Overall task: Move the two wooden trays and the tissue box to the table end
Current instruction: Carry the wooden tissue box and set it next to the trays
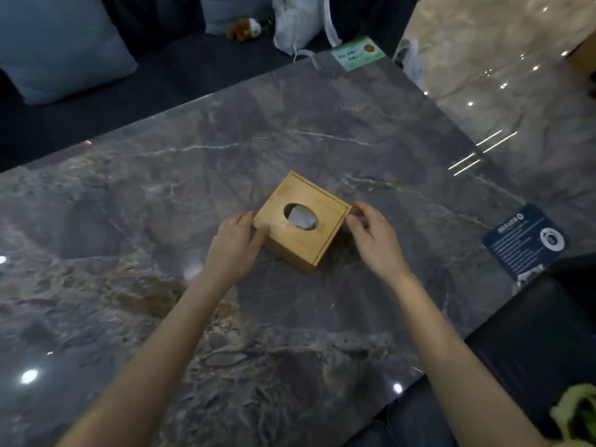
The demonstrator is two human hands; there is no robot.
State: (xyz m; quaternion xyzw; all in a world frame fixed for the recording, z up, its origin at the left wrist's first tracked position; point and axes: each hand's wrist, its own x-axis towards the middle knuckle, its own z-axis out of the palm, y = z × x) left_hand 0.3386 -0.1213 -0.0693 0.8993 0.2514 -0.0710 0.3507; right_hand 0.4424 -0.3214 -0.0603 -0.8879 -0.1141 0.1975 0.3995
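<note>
A square wooden tissue box with an oval hole and white tissue showing stands near the middle of the dark marble table. My left hand touches the box's left corner, thumb on the near side. My right hand is at the box's right corner with fingers curled; whether it touches the wood is hard to tell. No wooden trays are in view.
A dark blue card lies at the table's right edge and a green card at the far corner. A sofa with a blue cushion, a small plush toy and a white bag lies beyond the far edge.
</note>
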